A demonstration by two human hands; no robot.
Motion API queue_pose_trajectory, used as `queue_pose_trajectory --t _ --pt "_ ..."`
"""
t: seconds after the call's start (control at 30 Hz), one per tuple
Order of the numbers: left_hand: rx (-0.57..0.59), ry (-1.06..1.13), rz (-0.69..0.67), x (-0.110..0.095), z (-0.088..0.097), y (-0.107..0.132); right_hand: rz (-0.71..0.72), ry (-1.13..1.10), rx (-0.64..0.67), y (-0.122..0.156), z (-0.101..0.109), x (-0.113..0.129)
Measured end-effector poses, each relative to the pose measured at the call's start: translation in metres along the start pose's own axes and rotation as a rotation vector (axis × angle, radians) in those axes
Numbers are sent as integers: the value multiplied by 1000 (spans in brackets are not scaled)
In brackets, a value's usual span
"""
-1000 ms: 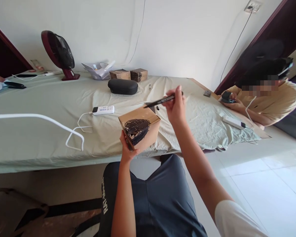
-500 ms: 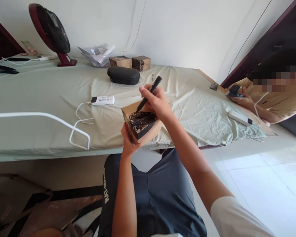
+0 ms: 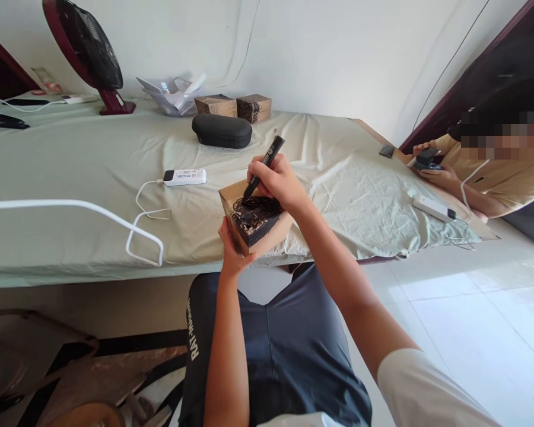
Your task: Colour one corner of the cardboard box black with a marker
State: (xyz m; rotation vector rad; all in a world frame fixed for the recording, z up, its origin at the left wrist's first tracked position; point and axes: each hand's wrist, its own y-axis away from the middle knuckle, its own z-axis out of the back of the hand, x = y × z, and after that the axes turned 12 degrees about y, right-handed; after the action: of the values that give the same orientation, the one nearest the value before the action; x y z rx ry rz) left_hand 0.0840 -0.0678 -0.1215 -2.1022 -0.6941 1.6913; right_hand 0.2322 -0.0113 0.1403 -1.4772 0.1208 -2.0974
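Note:
A brown cardboard box (image 3: 270,235) is tilted at the table's front edge, with dense black scribbles over its top and near corner. My left hand (image 3: 234,252) grips the box from its lower left side, fingers partly hidden behind it. Between the fingers of my right hand (image 3: 278,181) is a black marker (image 3: 263,168), its tip down on the scribbled top face. The right hand's lower edge is close to or resting on the box; which one I cannot tell.
A pale green cloth covers the table (image 3: 93,154). At the back stand a fan (image 3: 89,53), a plastic bag (image 3: 174,101), two cardboard boxes (image 3: 253,108) and a black case (image 3: 221,131). A white power bank (image 3: 185,177) trails a cable. At the right sits another person (image 3: 493,172) holding a dark object.
My right hand and the marker have shifted slightly left, the marker's tip still at the box top. The box has stayed nearly in place. The view has tipped slightly.

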Motion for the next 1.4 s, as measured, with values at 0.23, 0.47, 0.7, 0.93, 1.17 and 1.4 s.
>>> queue_pose_trajectory --t 0.23,0.47,0.7,0.93,1.17,1.4 --pt "9 1 -4 2 0 1 134 -153 -327 4 4 -2" --pt "-44 61 64 3 -2 4 115 -52 -546 49 83 -71" --pt "-57 101 89 8 0 7 -428 406 -547 70 103 -194" --pt "-146 63 187 28 13 24 -595 752 -382 24 81 -243" --pt "-209 8 223 44 25 40 -748 916 -294 -15 75 -261" --pt "-214 8 251 48 28 51 -734 1007 -239 -30 75 -268"
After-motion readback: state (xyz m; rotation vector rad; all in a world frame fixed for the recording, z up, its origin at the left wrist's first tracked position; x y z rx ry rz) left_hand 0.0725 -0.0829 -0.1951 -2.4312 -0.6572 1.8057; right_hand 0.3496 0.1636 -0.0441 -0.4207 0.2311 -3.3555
